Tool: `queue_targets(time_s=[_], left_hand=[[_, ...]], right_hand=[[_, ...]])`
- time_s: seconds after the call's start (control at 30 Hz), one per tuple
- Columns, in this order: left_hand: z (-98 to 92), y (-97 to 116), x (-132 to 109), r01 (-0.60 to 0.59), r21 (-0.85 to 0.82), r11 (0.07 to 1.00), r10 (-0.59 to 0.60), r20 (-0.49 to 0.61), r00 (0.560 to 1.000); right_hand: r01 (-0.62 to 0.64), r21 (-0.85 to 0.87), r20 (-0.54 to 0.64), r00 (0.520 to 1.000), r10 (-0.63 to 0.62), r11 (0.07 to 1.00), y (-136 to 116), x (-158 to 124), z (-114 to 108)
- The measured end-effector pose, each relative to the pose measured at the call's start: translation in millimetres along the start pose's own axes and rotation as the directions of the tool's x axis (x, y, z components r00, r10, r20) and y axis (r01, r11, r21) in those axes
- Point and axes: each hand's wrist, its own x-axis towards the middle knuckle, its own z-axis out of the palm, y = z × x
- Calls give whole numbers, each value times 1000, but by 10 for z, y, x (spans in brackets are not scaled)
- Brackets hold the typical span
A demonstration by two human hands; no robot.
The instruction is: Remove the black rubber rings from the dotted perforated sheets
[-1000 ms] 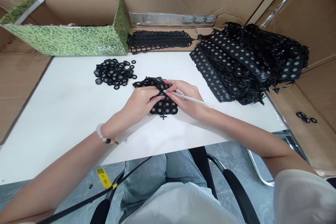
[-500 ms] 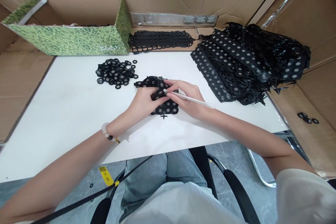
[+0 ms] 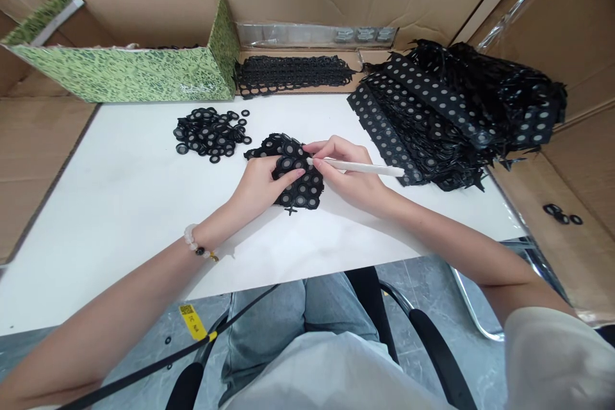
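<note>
A black rubber sheet (image 3: 302, 191) with rows of round, grey-centred moulded rings is bent up over the white table. My left hand (image 3: 263, 180) grips its left side, thumb lying across the front and the other fingers hidden behind. In my right hand (image 3: 346, 166) is a thin white stick-like tool (image 3: 372, 168), pinched near its tip. That tip points left and meets the sheet's right part; my right fingertips are close to the sheet's edge. Left of the sheet, beyond my left hand, lies a pile of loose black rings (image 3: 210, 133).
A stack of black dotted sheets (image 3: 427, 109) covers the table's back right. Behind the table lie perforated black strips (image 3: 298, 72), beside a green patterned box (image 3: 129, 73). Several loose rings (image 3: 562, 214) rest on cardboard at the right. Cardboard walls surround the white table (image 3: 120, 205).
The white tool has swung to a flatter angle, its rear end now higher and further right. My right hand has shifted slightly, and the sheet has moved a little left.
</note>
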Motion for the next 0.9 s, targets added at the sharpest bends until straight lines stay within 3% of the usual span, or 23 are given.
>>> queue_targets(time_s=[0.43, 0.57, 0.7, 0.8, 0.9], left_hand=[[-8, 50, -28, -81, 65, 995, 80, 21, 997], [-21, 70, -33, -106, 67, 992, 105, 32, 994], [-55, 97, -15, 19, 28, 999, -18, -27, 999], [-74, 106, 10, 160, -153, 975, -179, -118, 977], [-81, 94, 33, 223, -349, 910, -288, -146, 946]], right_hand=[[83, -152, 19, 997, -81, 985, 103, -16, 63], [52, -125, 6, 999, -52, 991, 99, -28, 88], [-53, 54, 3, 999, 53, 997, 54, 33, -3], [-153, 197, -86, 981, 173, 968, 63, 100, -89], [-343, 417, 2, 926, 377, 842, 118, 138, -125]])
